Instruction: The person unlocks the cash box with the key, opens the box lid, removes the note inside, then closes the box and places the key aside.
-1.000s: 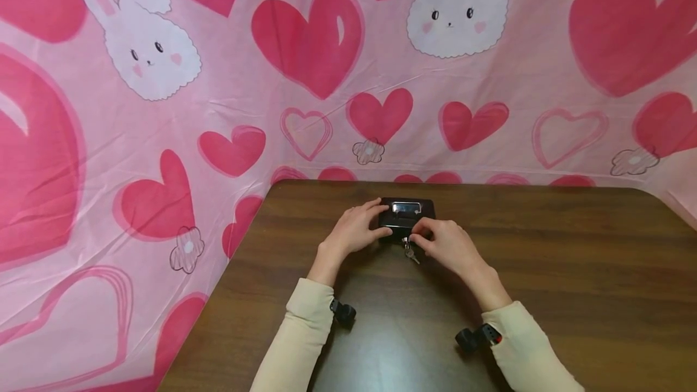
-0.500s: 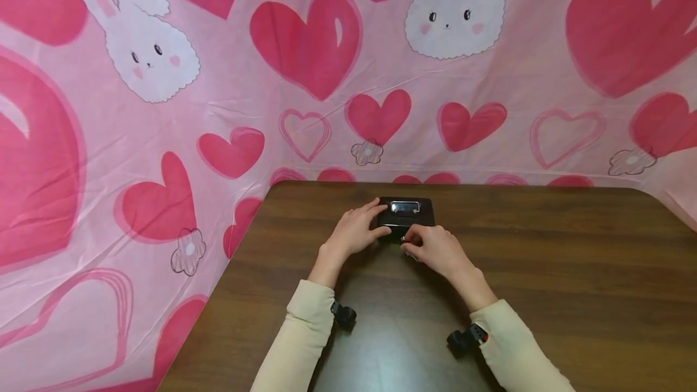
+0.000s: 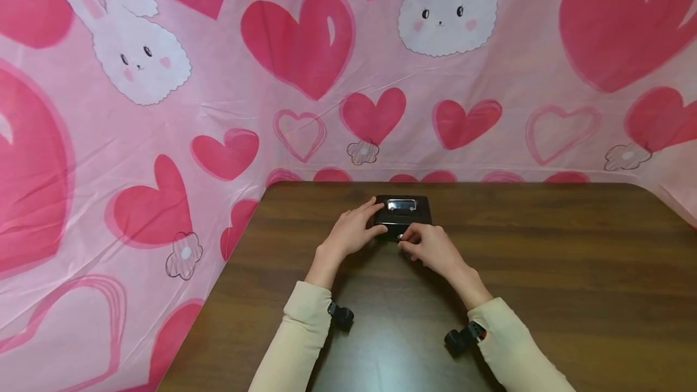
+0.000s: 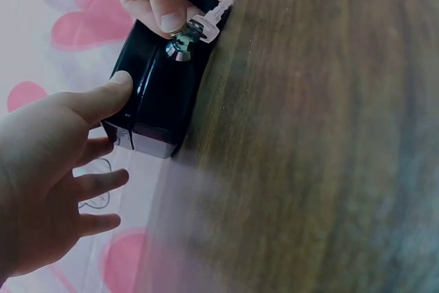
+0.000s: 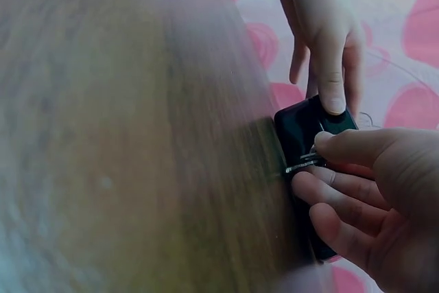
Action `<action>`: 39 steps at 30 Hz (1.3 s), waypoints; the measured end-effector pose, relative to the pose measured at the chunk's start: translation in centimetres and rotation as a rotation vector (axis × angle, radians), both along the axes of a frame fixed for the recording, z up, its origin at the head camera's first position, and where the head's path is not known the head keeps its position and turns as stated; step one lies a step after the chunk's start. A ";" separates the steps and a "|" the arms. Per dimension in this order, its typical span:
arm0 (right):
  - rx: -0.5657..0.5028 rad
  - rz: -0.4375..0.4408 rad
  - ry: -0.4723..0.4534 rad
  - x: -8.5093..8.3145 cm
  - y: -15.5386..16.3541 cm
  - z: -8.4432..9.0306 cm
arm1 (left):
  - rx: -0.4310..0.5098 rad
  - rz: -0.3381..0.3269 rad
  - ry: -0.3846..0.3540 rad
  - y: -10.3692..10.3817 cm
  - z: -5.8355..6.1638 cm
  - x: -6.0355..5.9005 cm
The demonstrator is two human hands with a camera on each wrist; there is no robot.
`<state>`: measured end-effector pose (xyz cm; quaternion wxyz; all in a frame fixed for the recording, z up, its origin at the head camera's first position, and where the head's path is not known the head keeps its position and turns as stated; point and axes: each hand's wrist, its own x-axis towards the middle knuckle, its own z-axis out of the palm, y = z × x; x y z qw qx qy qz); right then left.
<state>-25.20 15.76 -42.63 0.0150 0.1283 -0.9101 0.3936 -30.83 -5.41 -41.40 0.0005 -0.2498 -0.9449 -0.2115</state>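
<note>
A small black box (image 3: 420, 215) is set near the far edge of a brown wooden table (image 3: 544, 271), with its lid down. A shiny metal handle (image 3: 402, 205) is fixed on top of the lid. On the front of the box, a silver lock (image 4: 182, 51) can be seen, and a silver key (image 4: 209, 27) is seen right beside it, with its thin end pointed away from the lock. Behind the table, a pink cloth (image 3: 261, 65) is hung, and it is covered with red hearts, white bunnies and little flowers. In the head view, the left side and the front right corner of the box are hidden by the hands. The box is touched by the left hand (image 3: 350, 231), with the thumb laid on the front and the fingers kept straight and spread apart. By the right hand (image 3: 434, 248), the silver metal at the lock is pinched between the thumb and the first finger, and the other fingers are bent loosely below. How much of the key is held cannot be told, as part is covered. Cream sleeves (image 3: 296, 337) are worn on both arms, and a small black camera (image 3: 342, 317) is strapped at each wrist.
</note>
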 end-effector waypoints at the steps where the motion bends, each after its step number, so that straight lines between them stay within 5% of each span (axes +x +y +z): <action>1: -0.014 0.000 -0.008 0.0 0.0 0.0 | 0.001 0.000 -0.001 -0.1 0.0 0.0; 26: -0.229 -0.093 -0.161 0.2 0.4 -0.7 | -0.010 -0.007 -0.005 0.2 0.3 0.2; 39: -0.429 -0.158 -0.240 0.3 -0.4 -1.2 | -0.002 -0.004 -0.021 -0.1 0.2 0.3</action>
